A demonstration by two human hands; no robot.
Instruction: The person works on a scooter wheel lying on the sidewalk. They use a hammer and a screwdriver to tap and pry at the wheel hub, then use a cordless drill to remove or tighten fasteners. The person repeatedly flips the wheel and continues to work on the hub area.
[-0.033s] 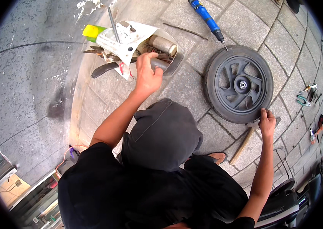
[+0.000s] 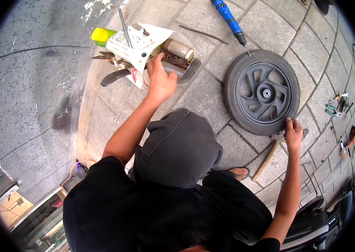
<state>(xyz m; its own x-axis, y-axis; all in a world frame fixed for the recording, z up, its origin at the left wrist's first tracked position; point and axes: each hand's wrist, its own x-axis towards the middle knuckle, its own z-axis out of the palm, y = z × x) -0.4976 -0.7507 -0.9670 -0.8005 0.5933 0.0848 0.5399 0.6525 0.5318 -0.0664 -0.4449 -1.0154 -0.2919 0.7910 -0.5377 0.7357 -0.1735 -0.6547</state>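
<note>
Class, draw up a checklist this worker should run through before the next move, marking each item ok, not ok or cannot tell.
1. Wheel laid on its side on the paving: ok.
2. Right hand at the tyre: ok, fingers at its near right edge; how firmly is unclear.
3. Left hand holding a tool: cannot tell; it is over the plastic bin, fingertips among the contents.
4. Bin tidy: not ok, tools are jumbled and a black handle sticks out.
5. Blue power tool clear of the tyre: cannot tell, its tip meets the far edge in view.
6. Ground beside the wheel free of loose items: not ok, a wooden handle lies there.
</note>
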